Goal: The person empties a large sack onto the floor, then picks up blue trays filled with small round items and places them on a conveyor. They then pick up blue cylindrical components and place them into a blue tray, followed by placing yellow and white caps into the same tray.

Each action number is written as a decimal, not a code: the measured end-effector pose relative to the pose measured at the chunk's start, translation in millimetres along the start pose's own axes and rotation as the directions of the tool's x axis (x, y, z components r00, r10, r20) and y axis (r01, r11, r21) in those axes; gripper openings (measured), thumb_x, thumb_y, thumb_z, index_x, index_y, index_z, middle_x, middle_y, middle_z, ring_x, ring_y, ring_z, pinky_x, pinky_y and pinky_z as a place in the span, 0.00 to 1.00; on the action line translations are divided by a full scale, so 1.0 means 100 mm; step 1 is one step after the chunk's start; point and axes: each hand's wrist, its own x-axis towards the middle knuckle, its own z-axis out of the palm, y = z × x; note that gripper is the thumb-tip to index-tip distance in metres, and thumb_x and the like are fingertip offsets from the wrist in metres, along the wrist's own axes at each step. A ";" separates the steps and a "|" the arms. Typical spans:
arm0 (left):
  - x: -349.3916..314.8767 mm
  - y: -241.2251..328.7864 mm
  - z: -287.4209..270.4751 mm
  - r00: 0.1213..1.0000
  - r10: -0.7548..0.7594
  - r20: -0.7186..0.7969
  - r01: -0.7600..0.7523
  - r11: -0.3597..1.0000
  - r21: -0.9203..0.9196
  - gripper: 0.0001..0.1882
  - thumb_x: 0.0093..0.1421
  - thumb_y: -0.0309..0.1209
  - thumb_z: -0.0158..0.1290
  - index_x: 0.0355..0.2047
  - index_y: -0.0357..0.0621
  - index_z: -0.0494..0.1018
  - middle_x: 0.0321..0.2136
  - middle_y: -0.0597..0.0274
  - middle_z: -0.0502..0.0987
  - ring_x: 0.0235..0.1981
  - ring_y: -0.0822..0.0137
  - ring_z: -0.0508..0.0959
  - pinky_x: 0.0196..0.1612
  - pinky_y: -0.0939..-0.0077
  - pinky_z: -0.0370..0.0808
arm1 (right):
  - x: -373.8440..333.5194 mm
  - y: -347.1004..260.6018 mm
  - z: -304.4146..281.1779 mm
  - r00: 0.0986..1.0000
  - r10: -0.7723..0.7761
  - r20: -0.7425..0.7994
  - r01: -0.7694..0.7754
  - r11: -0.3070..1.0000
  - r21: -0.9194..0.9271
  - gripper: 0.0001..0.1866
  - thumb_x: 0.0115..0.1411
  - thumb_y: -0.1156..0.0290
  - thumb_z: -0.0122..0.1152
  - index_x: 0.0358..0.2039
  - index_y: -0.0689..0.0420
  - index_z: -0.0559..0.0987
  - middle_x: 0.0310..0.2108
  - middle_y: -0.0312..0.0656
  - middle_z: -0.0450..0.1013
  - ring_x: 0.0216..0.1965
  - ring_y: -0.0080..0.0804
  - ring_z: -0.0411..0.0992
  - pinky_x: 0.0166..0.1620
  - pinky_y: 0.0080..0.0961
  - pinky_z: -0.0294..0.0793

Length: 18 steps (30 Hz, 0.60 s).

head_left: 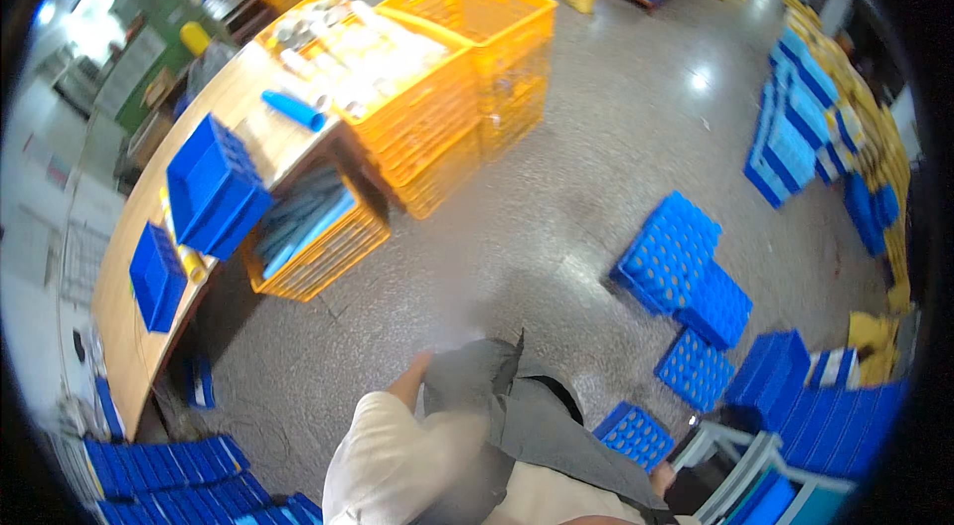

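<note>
My left forearm reaches out of a cream sleeve and passes behind my grey apron (537, 416), which hides the left hand. Low on the right, part of my right hand (661, 480) shows past the apron's edge; its fingers are too small and covered to read. Close to it lie a blue perforated tray (636, 434) on the floor and a pale grey metal frame (730, 470). I see nothing held in either hand.
A curved wooden table (134, 297) on the left carries blue bins (214, 182) and a blue tube (293, 110). Stacked orange crates (477, 18) stand beyond it; another orange crate (328, 252) sits beneath. Blue perforated trays (671, 252) and a blue bin stack (845, 416) are on the right.
</note>
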 end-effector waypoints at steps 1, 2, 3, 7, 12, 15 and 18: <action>0.09 -0.11 -0.12 1.000 -0.005 -0.014 0.004 0.999 -0.054 0.23 0.64 0.44 0.42 0.51 0.45 0.76 0.51 0.44 0.75 0.53 0.46 0.74 0.55 0.54 0.71 | -0.03 -0.44 0.46 0.998 -0.068 -0.002 0.068 0.998 -0.020 0.20 0.59 0.64 0.59 0.48 0.61 0.74 0.38 0.44 0.76 0.34 0.40 0.74 0.35 0.42 0.75; 0.13 -0.22 -0.17 1.000 -0.011 -0.027 0.008 0.994 -0.108 0.24 0.64 0.45 0.42 0.51 0.44 0.75 0.51 0.44 0.75 0.53 0.45 0.74 0.55 0.53 0.71 | -0.10 -0.91 0.97 0.970 -0.183 0.162 0.209 0.965 -0.156 0.20 0.58 0.64 0.60 0.48 0.62 0.74 0.38 0.44 0.76 0.33 0.40 0.74 0.34 0.43 0.75; 0.18 -0.32 -0.24 0.991 -0.090 -0.097 0.057 0.951 -0.303 0.22 0.63 0.43 0.46 0.52 0.43 0.75 0.47 0.48 0.77 0.48 0.51 0.76 0.51 0.57 0.73 | -0.21 -1.46 1.62 0.738 -0.459 0.495 0.675 0.474 -0.566 0.25 0.60 0.64 0.58 0.55 0.64 0.69 0.45 0.47 0.74 0.39 0.41 0.73 0.38 0.43 0.77; 0.31 -0.72 -0.52 0.914 -0.341 -0.219 0.073 0.670 -0.739 0.21 0.63 0.37 0.54 0.53 0.40 0.73 0.40 0.55 0.81 0.40 0.65 0.80 0.42 0.68 0.78 | -1.33 -3.34 3.73 0.124 -0.739 0.662 0.980 0.194 0.034 0.24 0.61 0.68 0.60 0.55 0.63 0.70 0.48 0.53 0.74 0.48 0.42 0.74 0.51 0.35 0.72; 0.21 -1.22 -0.94 0.845 -0.430 -0.317 -0.052 0.525 -0.850 0.22 0.62 0.37 0.55 0.53 0.39 0.72 0.38 0.58 0.81 0.38 0.65 0.80 0.39 0.68 0.78 | -2.78 -4.97 5.38 -0.035 -0.595 0.803 0.993 0.069 0.094 0.25 0.60 0.66 0.62 0.56 0.62 0.70 0.47 0.52 0.76 0.43 0.41 0.77 0.46 0.35 0.76; -0.07 -1.41 -1.51 0.696 -0.644 -0.317 -0.147 0.305 -0.941 0.20 0.60 0.35 0.58 0.48 0.35 0.75 0.34 0.56 0.81 0.34 0.61 0.80 0.37 0.67 0.77 | -3.40 -5.44 6.33 0.010 -0.605 0.796 1.000 -0.011 -0.020 0.25 0.59 0.64 0.62 0.53 0.64 0.72 0.45 0.53 0.77 0.43 0.44 0.77 0.46 0.36 0.76; -0.73 -1.69 -2.45 0.482 -0.801 -0.354 -0.191 0.299 -0.935 0.19 0.59 0.35 0.58 0.45 0.31 0.76 0.33 0.52 0.81 0.33 0.60 0.80 0.39 0.67 0.76 | -4.39 -5.55 7.25 -0.064 -0.579 0.813 0.994 0.032 0.101 0.25 0.60 0.62 0.62 0.53 0.64 0.72 0.43 0.53 0.77 0.43 0.42 0.77 0.47 0.36 0.76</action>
